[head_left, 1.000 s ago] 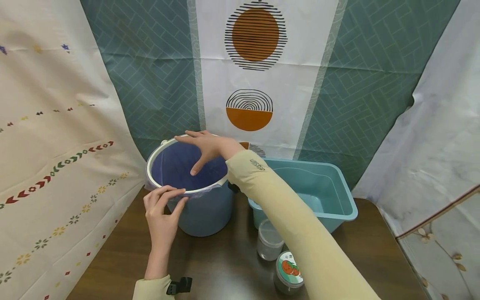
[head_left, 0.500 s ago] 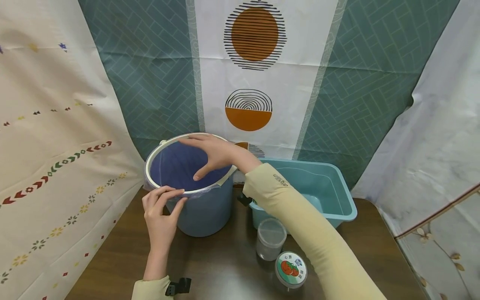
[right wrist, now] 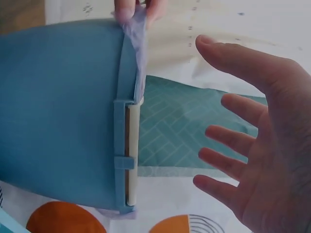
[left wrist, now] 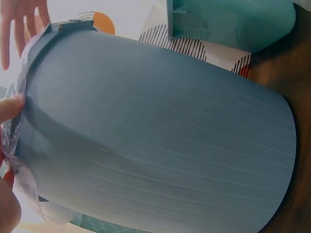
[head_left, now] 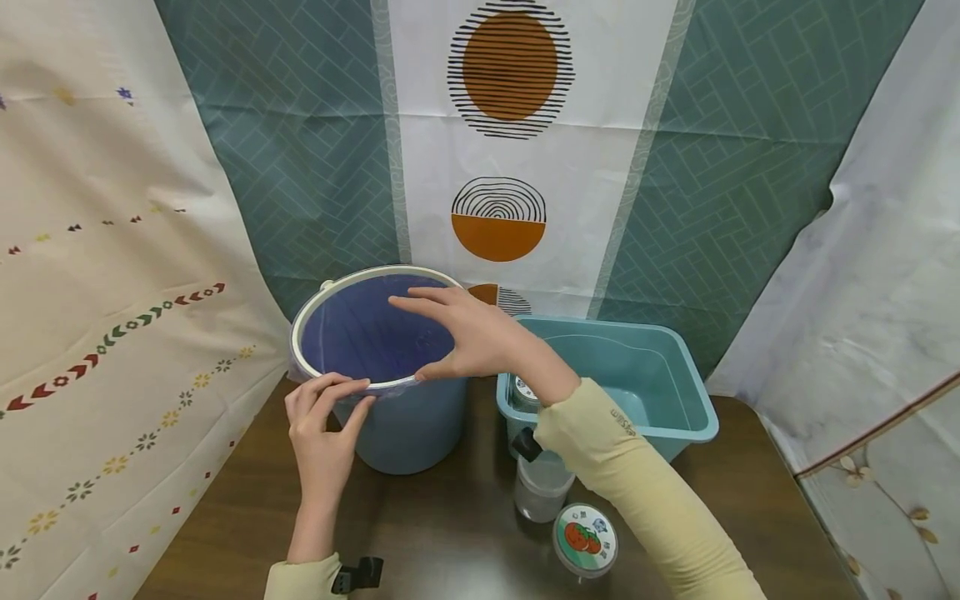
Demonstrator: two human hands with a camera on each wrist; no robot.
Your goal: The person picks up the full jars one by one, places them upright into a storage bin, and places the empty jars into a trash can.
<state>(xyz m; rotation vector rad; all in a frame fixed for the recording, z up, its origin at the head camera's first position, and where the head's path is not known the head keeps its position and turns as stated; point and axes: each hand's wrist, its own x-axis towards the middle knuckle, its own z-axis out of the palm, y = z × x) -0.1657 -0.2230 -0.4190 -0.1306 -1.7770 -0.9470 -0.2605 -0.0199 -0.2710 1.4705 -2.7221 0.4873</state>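
Observation:
A blue trash bin (head_left: 408, 433) stands on the table, lined with a thin purple trash bag (head_left: 367, 325). A white ring (head_left: 302, 321) runs around its mouth, and the bag's edge folds out over it at the front. There my left hand (head_left: 322, 437) pinches bag and rim, thumb outside. In the left wrist view the bunched bag (left wrist: 26, 182) hangs along the rim by the thumb. Over the right side of the mouth is my right hand (head_left: 480, 333), fingers spread and holding nothing. The right wrist view shows this hand (right wrist: 267, 131) apart from the bin (right wrist: 63, 111).
A teal plastic basin (head_left: 697, 417) is right of the bin, with a jar (head_left: 523, 393) partly visible inside. In front of it stand a clear jar (head_left: 540, 496) and a jar with a green tomato-picture lid (head_left: 585, 537). Patterned cloths (head_left: 330, 125) hang behind and at both sides.
My right hand has moved right and toward me, from over the middle of the bin's mouth to its right side. The left hand keeps its pinch at the front rim.

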